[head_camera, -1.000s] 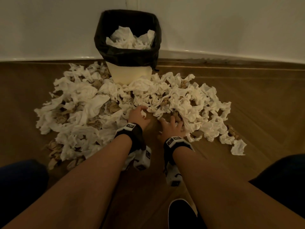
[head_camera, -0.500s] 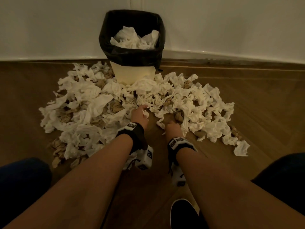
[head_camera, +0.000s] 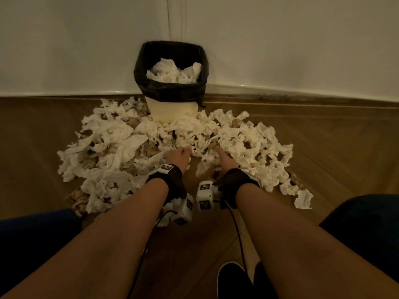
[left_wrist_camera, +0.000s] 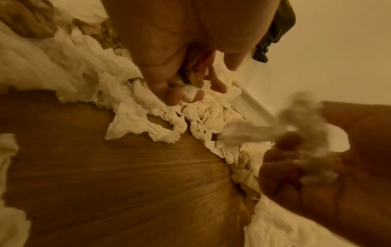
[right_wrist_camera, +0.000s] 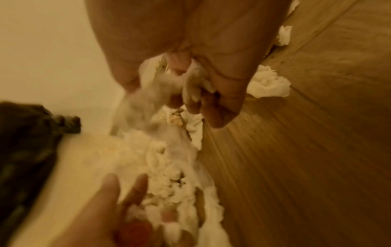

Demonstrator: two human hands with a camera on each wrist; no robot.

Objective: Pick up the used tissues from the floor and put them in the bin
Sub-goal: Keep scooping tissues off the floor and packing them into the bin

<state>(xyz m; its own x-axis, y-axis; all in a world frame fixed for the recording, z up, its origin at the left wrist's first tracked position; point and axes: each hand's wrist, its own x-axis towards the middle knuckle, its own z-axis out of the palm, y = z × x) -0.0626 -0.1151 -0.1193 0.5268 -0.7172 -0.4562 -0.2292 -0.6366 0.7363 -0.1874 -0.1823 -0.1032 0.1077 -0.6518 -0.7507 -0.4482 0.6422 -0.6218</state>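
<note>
Crumpled white tissues (head_camera: 121,145), soft and ragged-edged with a few brown ones mixed in, lie in a wide heap on the wooden plank floor (head_camera: 336,143), pressed against 1 square cream bin (head_camera: 172,111). A glossy black liner (head_camera: 170,93) folds over its rim, and more white tissues sit inside. The head view shows 2 bare forearms reaching to the heap's near edge, each with 1 black wrist strap. The left hand (head_camera: 179,156) has fingers curled into the tissues; the left wrist view shows its fingertips (left_wrist_camera: 175,97) pinching white paper. The right hand (head_camera: 224,158) looks hidden in tissue from above, but the blurred right wrist view shows its fingers (right_wrist_camera: 211,103) curled round a white wad.
</note>
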